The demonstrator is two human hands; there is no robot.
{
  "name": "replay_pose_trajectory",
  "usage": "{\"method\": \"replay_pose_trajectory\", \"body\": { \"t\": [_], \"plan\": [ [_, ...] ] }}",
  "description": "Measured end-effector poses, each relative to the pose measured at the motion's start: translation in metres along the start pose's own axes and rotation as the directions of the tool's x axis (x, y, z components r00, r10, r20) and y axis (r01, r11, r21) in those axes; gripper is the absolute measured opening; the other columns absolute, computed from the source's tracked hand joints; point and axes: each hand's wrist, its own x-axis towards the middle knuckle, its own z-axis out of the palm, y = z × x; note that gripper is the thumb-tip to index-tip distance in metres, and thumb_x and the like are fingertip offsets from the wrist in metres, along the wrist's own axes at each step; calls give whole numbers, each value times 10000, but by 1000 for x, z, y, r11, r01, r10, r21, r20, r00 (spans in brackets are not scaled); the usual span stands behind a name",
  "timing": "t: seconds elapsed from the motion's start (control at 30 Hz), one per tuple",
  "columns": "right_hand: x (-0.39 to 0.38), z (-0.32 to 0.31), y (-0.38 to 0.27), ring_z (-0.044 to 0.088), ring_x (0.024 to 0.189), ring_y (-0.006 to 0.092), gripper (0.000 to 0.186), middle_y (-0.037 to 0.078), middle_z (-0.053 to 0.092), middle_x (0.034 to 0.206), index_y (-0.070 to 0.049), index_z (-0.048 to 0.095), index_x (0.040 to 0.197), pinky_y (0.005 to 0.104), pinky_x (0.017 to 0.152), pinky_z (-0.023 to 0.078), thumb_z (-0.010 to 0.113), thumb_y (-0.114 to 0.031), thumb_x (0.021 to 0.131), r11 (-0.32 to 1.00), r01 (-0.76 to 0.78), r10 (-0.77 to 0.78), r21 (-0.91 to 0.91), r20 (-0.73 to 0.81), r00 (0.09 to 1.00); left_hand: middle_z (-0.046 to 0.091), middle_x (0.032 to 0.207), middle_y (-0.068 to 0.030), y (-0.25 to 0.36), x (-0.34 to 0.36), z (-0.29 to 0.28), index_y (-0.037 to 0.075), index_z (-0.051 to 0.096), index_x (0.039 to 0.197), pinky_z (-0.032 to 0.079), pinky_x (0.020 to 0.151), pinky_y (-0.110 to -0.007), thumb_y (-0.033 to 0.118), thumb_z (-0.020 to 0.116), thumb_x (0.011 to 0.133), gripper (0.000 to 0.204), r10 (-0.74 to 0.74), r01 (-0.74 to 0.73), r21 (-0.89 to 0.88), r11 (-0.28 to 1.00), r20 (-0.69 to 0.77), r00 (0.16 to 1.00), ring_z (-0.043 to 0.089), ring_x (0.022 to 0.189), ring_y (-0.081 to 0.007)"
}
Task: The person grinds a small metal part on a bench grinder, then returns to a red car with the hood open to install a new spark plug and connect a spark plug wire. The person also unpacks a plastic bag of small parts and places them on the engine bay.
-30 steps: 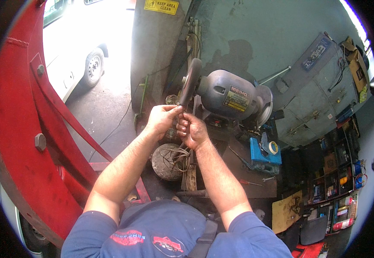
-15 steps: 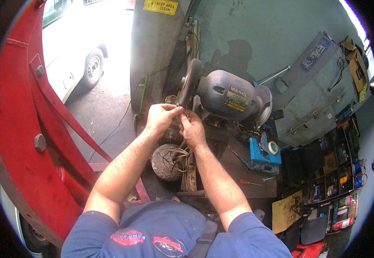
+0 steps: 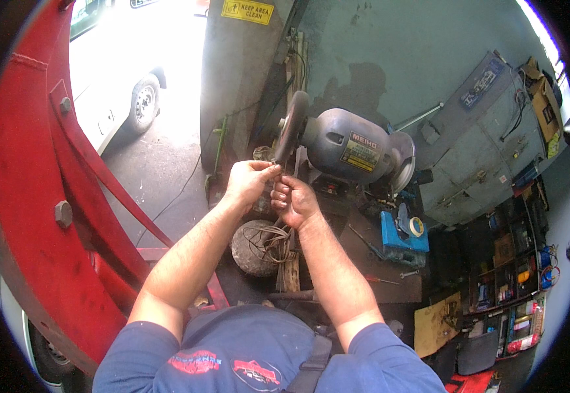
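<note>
and there's your left hand (image 3: 249, 182), thumb and finger pinched together just under the dark grinding wheel (image 3: 291, 129), your right hand (image 3: 298, 204) curled closed beside it; what they grip, i can't quite tell.

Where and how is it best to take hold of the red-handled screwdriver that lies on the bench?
Probably by its red handle, from above: the screwdriver lies flat on the bench, handle toward the right forearm, thin shaft pointing away.
</note>
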Motion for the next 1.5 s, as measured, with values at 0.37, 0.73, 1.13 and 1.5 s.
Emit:
{"method": "replay_pose_trajectory", "body": {
  "t": [0.37,0.73,1.13,1.5],
  "plan": [
    [0,-6,17,418,627,94,57,-62,435,707,-175,566,980,246,536,354,517,-199,995,994,94,-95,-55,-23,995,732,883,-98,7,-9,1,-10,735,1012,519,745,-285,203,731,866,259,205,-205,312,928,36,978,655,788,-121],
    [-19,-1,14,465,663,91,164,-41,496,764,-90,588,1106,245,593,414,510,-201,1013,917,198,-230,-346,-54,972,697,936,-94,4,-29,-5,12,744,994,524,746,-285,133,729,853,186,372,-372,252,894,46,927,672,851,-165],
    [-30,3,21,584,781,130,321,11,592,845,-86,613,1049,316,716,485,536,-395,1002,946,309,-315,-98,-52,948,686,904,-106,22,-50,-6,23,737,952,546,734,-312,153,757,814,191,449,-501,519,692,233,862,689,821,-198],
    [-28,2,22,502,605,97,301,-33,501,642,-110,571,770,264,529,424,650,-342,944,999,22,-19,24,-118,993,638,1112,-152,-26,-28,-29,-15,529,1244,524,801,-351,188,396,1005,341,-316,384,-667,638,229,921,619,928,-227]
  ]
}}
